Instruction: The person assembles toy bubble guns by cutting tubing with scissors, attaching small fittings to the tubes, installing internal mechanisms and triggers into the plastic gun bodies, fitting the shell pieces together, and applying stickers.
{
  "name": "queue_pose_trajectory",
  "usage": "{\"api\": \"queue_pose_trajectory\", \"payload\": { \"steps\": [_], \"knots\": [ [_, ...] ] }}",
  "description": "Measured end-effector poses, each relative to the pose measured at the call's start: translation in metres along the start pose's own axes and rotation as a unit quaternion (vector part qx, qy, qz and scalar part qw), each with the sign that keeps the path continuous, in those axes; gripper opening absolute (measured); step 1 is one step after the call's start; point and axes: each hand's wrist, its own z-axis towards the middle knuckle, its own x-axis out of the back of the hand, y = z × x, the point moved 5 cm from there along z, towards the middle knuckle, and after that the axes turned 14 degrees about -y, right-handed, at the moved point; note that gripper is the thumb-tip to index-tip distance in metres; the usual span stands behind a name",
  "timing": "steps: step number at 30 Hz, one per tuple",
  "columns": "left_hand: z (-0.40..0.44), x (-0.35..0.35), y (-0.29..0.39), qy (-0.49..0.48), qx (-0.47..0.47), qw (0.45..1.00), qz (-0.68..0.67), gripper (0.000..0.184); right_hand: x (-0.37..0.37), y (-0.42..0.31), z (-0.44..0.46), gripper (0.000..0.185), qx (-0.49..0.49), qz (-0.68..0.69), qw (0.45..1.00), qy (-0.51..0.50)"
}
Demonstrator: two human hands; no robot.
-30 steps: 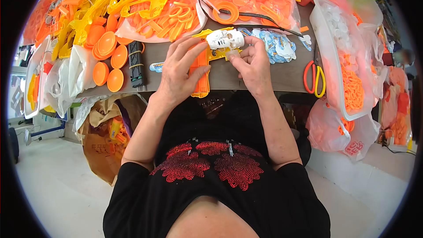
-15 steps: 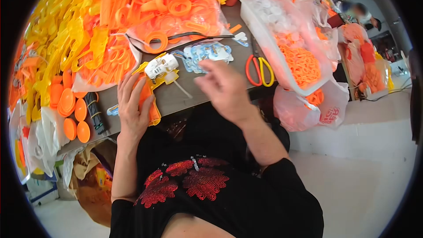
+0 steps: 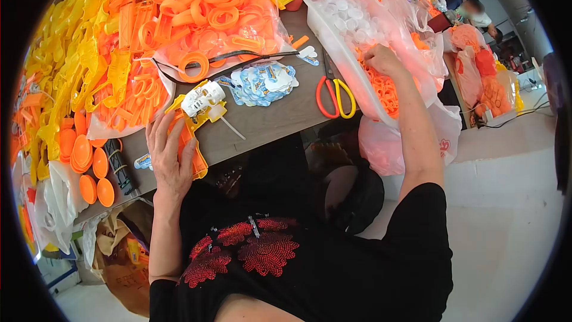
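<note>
My left hand lies over the orange lower part of a yellow-and-orange plastic toy at the table's front edge, fingers bent around it. A white skull-shaped piece sits on the toy's far end, and a thin white strip sticks out beside it. Over the long translucent bin, my right hand reaches in with curled fingers, between white round caps and small orange plastic rings. Whatever its fingertips hold is hidden. Blue-and-white printed cards lie in a pile between the hands.
Scissors with red and yellow handles lie beside the bin. Orange rings in a clear bag and heaped yellow parts cover the left. Orange discs and a dark bundle lie near the front edge. Another person is at far right.
My right hand has moved right and away from me, from above the table near the cards into the bin. My left hand stays on the toy. The whole view has shifted slightly.
</note>
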Motion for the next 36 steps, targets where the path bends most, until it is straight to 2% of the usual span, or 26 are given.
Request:
{"api": "queue_pose_trajectory", "payload": {
  "steps": [1,4,8,10,14,17,19,20,21,22,23,26,28,29,30,32,36],
  "knots": [
    [0.000,0.000,0.000,-0.001,0.000,1.000,-0.001,0.035,-0.001,0.001,0.002,0.017,0.009,-0.002,0.999,0.053],
    [0.000,-0.001,-0.001,0.000,0.001,1.000,-0.005,0.034,0.006,-0.005,-0.003,0.015,-0.022,-0.001,0.994,0.106],
    [0.000,-0.001,-0.001,0.001,0.004,1.000,-0.005,0.034,-0.007,-0.012,0.009,0.014,0.040,0.027,0.997,0.060],
    [0.000,-0.001,-0.001,0.002,0.007,1.000,0.008,0.034,-0.010,-0.012,0.013,0.013,-0.052,0.025,0.998,0.027],
    [0.000,-0.001,-0.001,0.003,0.009,1.000,0.004,0.034,-0.010,-0.013,0.011,0.013,-0.054,0.034,0.996,0.055],
    [-0.001,-0.001,-0.002,0.009,0.005,1.000,-0.008,0.035,0.003,-0.017,-0.004,0.013,-0.036,0.073,0.995,0.059],
    [-0.002,0.000,-0.004,0.025,0.003,0.999,-0.033,0.036,0.021,-0.011,-0.016,0.021,0.002,0.243,0.965,0.097],
    [-0.002,0.002,-0.004,0.028,0.006,0.999,-0.032,0.036,0.026,-0.016,-0.023,0.021,0.005,0.241,0.966,0.096],
    [-0.002,0.007,-0.003,0.045,0.000,0.999,-0.027,0.036,0.028,-0.028,-0.040,0.020,0.071,0.393,0.912,0.089],
    [-0.003,0.012,-0.001,0.061,-0.005,0.998,-0.021,0.036,0.029,-0.042,-0.057,0.020,0.134,0.534,0.831,0.075],
    [-0.002,0.017,0.002,0.060,0.002,0.998,-0.016,0.036,0.029,-0.071,-0.078,0.020,0.195,0.585,0.786,0.042],
    [0.009,0.034,0.022,0.067,-0.002,0.981,-0.180,0.036,-0.008,-0.152,-0.123,0.018,0.317,0.681,0.658,-0.057],
    [0.019,0.031,0.037,-0.010,-0.010,0.941,-0.337,0.035,-0.037,-0.199,-0.142,0.015,0.328,0.714,0.597,-0.160],
    [0.023,0.029,0.044,-0.043,-0.002,0.915,-0.402,0.033,-0.052,-0.218,-0.147,0.013,0.324,0.718,0.586,-0.191],
    [0.024,0.029,0.050,-0.030,0.010,0.899,-0.437,0.032,-0.066,-0.235,-0.150,0.012,0.320,0.720,0.575,-0.222],
    [0.022,0.023,0.052,-0.128,0.115,0.801,-0.574,0.025,-0.088,-0.266,-0.158,0.011,0.340,0.708,0.560,-0.265],
    [-0.004,0.021,0.031,-0.168,0.128,0.783,-0.585,0.015,-0.113,-0.296,-0.166,0.011,0.393,0.678,0.544,-0.298]
  ]
}}
